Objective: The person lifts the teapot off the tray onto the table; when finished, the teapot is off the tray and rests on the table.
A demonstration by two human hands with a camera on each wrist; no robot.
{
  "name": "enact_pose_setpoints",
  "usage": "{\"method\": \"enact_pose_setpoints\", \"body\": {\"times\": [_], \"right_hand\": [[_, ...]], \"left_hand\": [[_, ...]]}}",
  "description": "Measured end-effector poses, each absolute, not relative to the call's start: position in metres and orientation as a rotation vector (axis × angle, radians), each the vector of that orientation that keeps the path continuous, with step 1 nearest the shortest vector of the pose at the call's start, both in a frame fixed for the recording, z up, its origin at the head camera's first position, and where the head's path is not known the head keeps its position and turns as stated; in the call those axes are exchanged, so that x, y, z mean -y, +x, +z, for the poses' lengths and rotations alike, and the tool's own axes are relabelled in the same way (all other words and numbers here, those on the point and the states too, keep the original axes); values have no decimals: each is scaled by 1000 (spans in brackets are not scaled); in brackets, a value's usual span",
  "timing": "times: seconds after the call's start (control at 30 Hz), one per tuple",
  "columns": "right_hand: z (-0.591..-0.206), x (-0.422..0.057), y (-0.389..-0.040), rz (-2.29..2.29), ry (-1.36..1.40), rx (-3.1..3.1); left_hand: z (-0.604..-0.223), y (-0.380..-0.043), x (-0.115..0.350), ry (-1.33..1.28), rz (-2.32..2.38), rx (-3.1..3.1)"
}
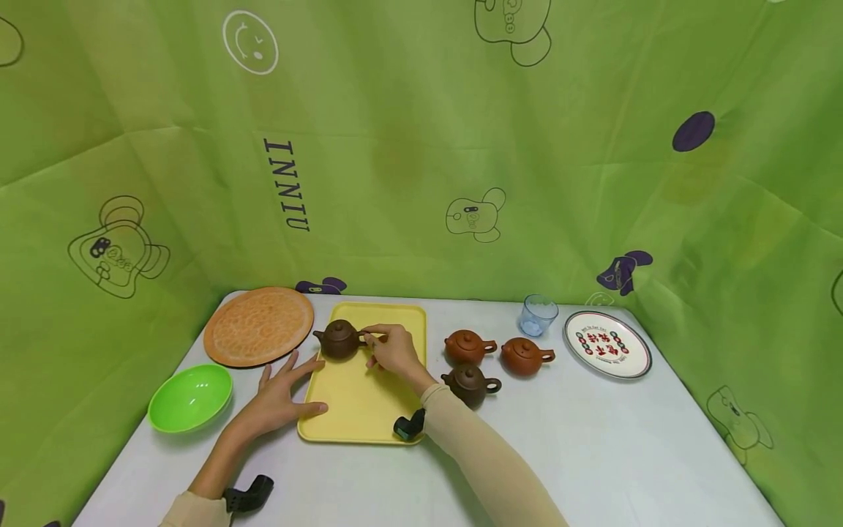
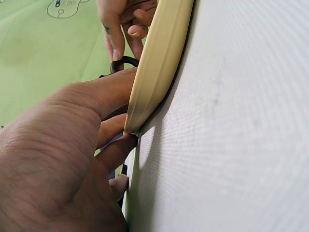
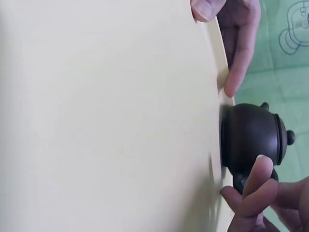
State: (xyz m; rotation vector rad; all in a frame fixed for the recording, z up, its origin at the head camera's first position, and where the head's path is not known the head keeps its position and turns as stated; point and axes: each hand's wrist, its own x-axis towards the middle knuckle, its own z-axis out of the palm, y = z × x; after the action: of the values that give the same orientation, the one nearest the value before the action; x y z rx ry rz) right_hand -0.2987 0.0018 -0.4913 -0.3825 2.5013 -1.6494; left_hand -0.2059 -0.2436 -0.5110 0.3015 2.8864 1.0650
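Note:
A dark brown teapot (image 1: pixel 339 339), lid on, is at the back left of the yellow tray (image 1: pixel 369 410), spout pointing left. My right hand (image 1: pixel 395 353) pinches its handle between thumb and fingers; the right wrist view shows the dark pot (image 3: pixel 253 137) upright, its base at the tray surface. At the tray's left edge is my left hand (image 1: pixel 279 399), fingers spread, thumb reaching over the rim. In the left wrist view, the fingers of that hand (image 2: pixel 53 145) lie along the tray's outer wall (image 2: pixel 161 53).
Right of the tray stand two reddish-brown teapots (image 1: pixel 466 347) and another dark teapot (image 1: pixel 469 386). Farther right are a blue glass cup (image 1: pixel 538 316) and a white plate (image 1: pixel 606 345) with red characters. On the left lie an orange-brown round mat (image 1: pixel 258 327) and a green bowl (image 1: pixel 191 399).

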Motion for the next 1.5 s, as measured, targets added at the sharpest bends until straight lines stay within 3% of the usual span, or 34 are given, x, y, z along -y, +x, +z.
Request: {"method": "enact_pose_setpoints", "body": {"times": [0.93, 1.5], "right_hand": [[-491, -5, -291, -1709, -277, -2497], [-472, -43, -282, -1680, -432, -2556]], "left_hand": [[-513, -205, 244, 324, 1065, -2900], [-516, -205, 247, 365, 1089, -2908]]}}
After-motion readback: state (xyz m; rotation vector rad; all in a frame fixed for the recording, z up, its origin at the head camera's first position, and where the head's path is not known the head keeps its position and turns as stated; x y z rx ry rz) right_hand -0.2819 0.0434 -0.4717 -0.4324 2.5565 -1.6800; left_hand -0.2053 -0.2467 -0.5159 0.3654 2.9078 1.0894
